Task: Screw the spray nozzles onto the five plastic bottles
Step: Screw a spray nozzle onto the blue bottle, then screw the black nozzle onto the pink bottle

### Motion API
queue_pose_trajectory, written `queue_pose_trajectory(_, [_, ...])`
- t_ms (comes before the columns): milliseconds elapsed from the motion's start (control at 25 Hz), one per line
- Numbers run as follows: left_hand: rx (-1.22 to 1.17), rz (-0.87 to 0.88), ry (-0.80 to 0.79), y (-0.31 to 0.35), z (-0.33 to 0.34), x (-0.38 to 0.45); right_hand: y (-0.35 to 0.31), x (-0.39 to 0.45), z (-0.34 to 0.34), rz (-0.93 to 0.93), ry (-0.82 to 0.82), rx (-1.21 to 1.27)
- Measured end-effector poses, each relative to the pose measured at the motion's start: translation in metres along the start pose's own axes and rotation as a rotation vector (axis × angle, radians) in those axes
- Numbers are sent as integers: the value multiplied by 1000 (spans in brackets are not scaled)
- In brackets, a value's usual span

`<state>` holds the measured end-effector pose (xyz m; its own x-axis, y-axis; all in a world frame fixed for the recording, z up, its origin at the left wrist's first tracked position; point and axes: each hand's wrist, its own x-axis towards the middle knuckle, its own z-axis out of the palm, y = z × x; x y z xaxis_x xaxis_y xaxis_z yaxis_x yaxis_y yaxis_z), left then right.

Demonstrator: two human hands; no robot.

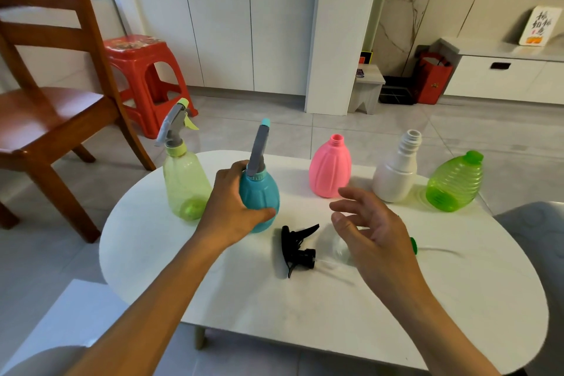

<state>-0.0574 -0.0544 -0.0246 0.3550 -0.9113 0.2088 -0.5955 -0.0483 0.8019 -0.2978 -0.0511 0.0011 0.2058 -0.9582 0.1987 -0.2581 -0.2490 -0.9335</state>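
Two bottles capped: left hand [230, 207] gripping teal bottle [259, 195], right hand [369, 229] hovering open, risking knocking black nozzle [297, 249] off.

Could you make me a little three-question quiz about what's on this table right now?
1. True or false: the pink bottle already wears a nozzle.
2. How many bottles on the white table carry nozzles?
3. The left hand grips which bottle? A) teal bottle B) white bottle C) bright green bottle

Key: 1. False, its neck is bare. 2. Two: the teal one and the pale green bottle. 3. A. The right hand hovers empty near the black nozzle.
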Motion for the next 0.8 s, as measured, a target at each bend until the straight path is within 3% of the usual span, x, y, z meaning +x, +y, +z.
queue_pose_trajectory(640, [-87, -193, -56, 0, 11, 4, -2, 0, -2, -12, 46, -27])
queue_pose_trajectory(720, [-110, -238, -13, 14, 6, -6, -1, 5, -4, 7, 75, -14])
queue_pose_trajectory(800, [-127, -150, 84, 30, 0, -24, 0, 13, -8, 37, 123, 4])
